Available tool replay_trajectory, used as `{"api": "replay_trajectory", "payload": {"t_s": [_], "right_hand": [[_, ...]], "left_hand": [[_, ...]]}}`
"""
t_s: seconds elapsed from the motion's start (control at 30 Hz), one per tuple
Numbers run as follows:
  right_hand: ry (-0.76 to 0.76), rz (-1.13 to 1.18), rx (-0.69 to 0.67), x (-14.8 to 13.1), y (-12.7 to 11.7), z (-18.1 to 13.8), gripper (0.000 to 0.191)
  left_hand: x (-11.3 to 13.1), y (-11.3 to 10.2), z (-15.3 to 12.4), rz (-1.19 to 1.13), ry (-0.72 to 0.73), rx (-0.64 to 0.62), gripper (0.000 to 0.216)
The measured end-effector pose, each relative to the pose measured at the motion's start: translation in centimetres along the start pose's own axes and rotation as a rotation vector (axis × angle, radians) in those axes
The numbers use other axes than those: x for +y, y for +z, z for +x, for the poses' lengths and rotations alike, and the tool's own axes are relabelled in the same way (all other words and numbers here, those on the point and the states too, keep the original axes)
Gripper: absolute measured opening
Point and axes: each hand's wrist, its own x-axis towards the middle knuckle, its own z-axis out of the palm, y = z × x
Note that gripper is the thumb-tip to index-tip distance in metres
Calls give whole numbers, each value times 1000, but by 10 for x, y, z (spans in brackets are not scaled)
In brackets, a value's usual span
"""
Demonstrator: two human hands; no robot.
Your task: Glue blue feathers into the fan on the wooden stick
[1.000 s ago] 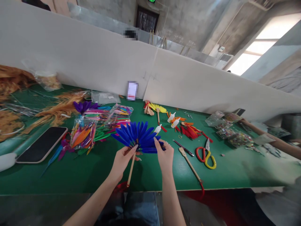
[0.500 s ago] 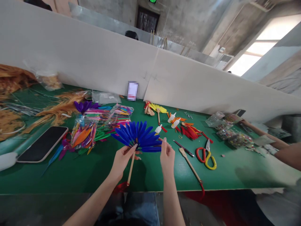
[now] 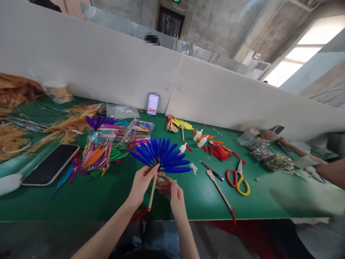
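My left hand (image 3: 141,182) pinches the base of a blue feather fan (image 3: 161,154) where the feathers meet its wooden stick (image 3: 152,192), holding it over the green table (image 3: 81,198). My right hand (image 3: 172,190) is just below the fan head, to the right of the stick, its fingers loosely extended toward the stick and holding nothing that I can see. A small cluster of white beads (image 3: 193,167) lies on the table right of the fan.
Bags of coloured feathers (image 3: 98,153), a phone (image 3: 50,165), a wooden stick with a red tassel (image 3: 219,190), red-and-yellow scissors (image 3: 238,178), small glue bottles (image 3: 201,138), and red and yellow feather fans lie around. Another person's arm (image 3: 309,160) reaches in at the right. A white partition wall (image 3: 215,97) backs the table.
My right hand has left the fan's right-hand feathers and dropped down and left to beside the stick. The white beads it covered now show. My left hand keeps holding the fan.
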Motion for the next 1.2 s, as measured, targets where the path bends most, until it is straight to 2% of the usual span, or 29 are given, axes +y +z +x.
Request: {"api": "replay_trajectory", "payload": {"t_s": [0.07, 0.3, 0.47, 0.53, 0.7, 0.77, 0.83, 0.93, 1.03, 1.2], "right_hand": [[-21, -2, -3, 1, 4, 0, 57], [-82, -81, 110, -7, 6, 11, 41], [-121, -98, 44, -14, 6, 12, 34], [-84, -71, 21, -12, 9, 9, 37], [94, -13, -22, 0, 15, 1, 64], [121, -35, 5, 3, 12, 0, 69], [113, -47, 74, 3, 7, 1, 69], [69, -62, 170, 1, -2, 6, 58], [54, -100, 184, -3, -9, 10, 49], [94, -135, 181, -1, -11, 9, 53]], "left_hand": [[1, 2, 0, -4, -12, -17, 36], [8, 8, -2, -23, 3, -13, 33], [5, 9, -2, -35, -15, -10, 34], [2, 8, -2, -47, -29, -20, 35], [-2, 6, -1, -52, -67, -34, 36], [-3, 6, -1, -50, -80, -36, 37], [-3, 6, -1, -49, -90, -38, 37], [-5, 6, -1, -38, -99, -33, 37], [-9, 5, -1, -24, -114, -29, 38], [-16, 4, -3, -13, -135, -30, 37]]}}
